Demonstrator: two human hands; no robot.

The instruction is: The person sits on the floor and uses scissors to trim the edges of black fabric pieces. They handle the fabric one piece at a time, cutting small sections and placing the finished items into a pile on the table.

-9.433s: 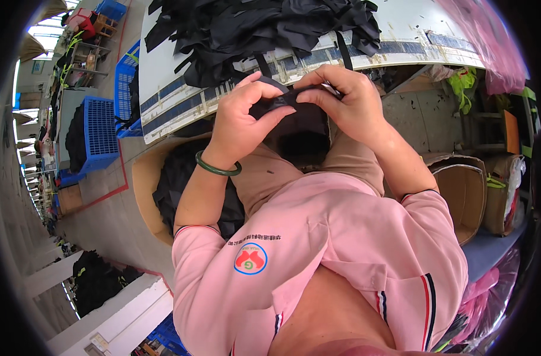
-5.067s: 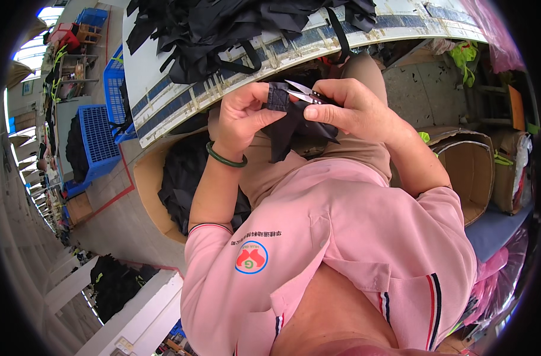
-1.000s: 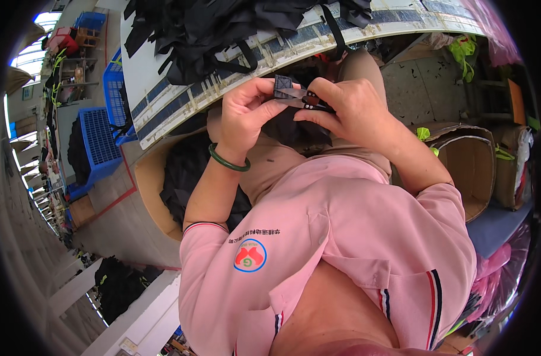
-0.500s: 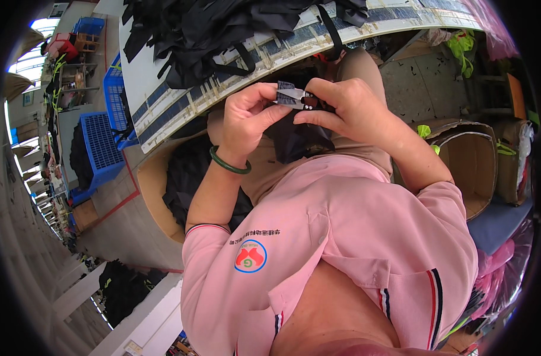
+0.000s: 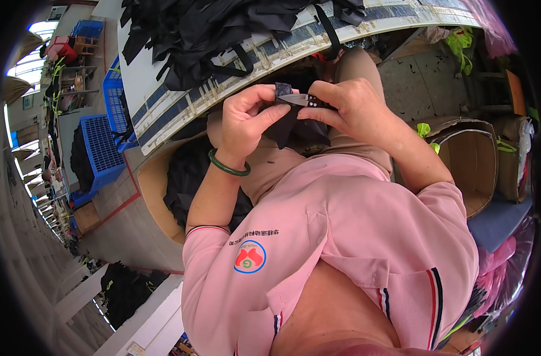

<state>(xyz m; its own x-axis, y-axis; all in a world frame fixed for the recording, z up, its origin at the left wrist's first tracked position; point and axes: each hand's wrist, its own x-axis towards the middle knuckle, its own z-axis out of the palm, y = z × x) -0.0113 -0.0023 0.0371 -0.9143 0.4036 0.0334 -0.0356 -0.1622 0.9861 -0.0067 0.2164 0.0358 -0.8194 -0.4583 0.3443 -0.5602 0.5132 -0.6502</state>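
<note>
My left hand (image 5: 250, 118), with a dark green bangle at its wrist, pinches a small black fabric strip (image 5: 283, 89) between thumb and fingers. My right hand (image 5: 350, 105) is closed around a pair of thread snips (image 5: 295, 99). The silver blades point left, lie together and reach to the strip, beside my left fingertips. Below the hands, black cloth (image 5: 300, 132) hangs over my lap; whether it joins the strip I cannot tell. A tiny dark scrap (image 5: 271, 162) lies on my beige trouser leg.
Ahead, a worn white table (image 5: 141, 121) bears a heap of black fabric pieces (image 5: 205, 29). An open cardboard box (image 5: 153, 184) with black cloth stands at my left, another cardboard box (image 5: 475, 172) at my right. Blue plastic crates (image 5: 101, 145) stand farther left.
The snips' blades, spread apart before, are now together. The black cloth below my hands has shifted a little. A tiny dark scrap now shows on my trouser leg.
</note>
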